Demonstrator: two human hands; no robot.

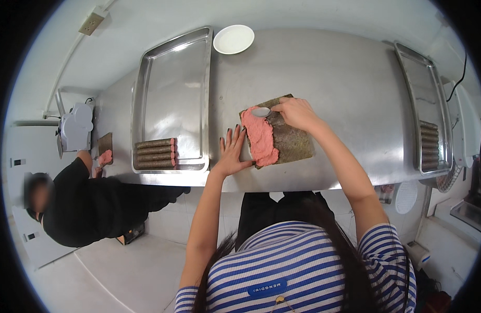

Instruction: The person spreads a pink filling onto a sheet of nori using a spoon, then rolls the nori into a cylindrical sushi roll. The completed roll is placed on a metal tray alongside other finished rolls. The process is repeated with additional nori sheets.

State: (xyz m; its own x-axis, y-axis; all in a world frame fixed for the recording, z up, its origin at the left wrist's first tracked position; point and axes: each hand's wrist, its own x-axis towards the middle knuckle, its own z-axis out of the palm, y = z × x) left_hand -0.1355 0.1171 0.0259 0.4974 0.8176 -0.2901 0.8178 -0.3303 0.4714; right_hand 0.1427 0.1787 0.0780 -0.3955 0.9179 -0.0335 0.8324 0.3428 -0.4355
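A dark green nori sheet (295, 143) lies slightly turned on the steel table, near its front edge. Pink paste (260, 138) covers its left part in a thick, uneven layer. My right hand (297, 113) is closed around the handle of a metal spoon (261, 111), whose bowl rests on the paste near the sheet's far edge. Flat beside the sheet's left edge, my left hand (231, 154) has its fingers spread, the tips at or close to the paste side. Whether they touch the nori I cannot tell.
Left of me stands a steel tray (172, 94) holding several nori rolls (156, 154) with pink ends. A white bowl (234, 39) sits beyond it. Another tray (433, 104) with rolls (429, 146) is at the right end. A co-worker (89, 203) handles nori and paste at far left.
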